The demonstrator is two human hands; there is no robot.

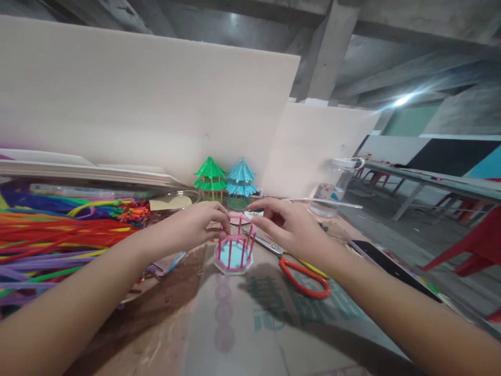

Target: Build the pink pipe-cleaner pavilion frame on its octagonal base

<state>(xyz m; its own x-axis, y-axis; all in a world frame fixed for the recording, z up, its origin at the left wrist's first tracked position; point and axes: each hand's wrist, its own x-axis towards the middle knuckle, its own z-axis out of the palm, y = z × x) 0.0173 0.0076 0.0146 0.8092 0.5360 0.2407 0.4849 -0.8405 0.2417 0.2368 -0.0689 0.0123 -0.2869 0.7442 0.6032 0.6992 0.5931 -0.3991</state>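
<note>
A small pink pavilion frame [236, 237] stands upright on the cardboard, with thin pink posts between a top ring and an octagonal base [234, 256] with a light blue floor. At the ring's left side, my left hand [209, 222] is closed, its thumb and fingers pinching the rim. From the right, my right hand [284, 222] has curled thumb and index finger at the opposite side of the same ring. Just right of the frame lie orange-handled scissors [305, 279], their blades partly under my right hand.
Behind stand a green model pavilion [210, 175] and a blue one [241, 177]. Bundles of coloured pipe cleaners [58, 237] fill the left. A clear plastic bottle [332, 188] and a dark phone [391, 266] are on the right. A pale board [136, 104] rises at the back.
</note>
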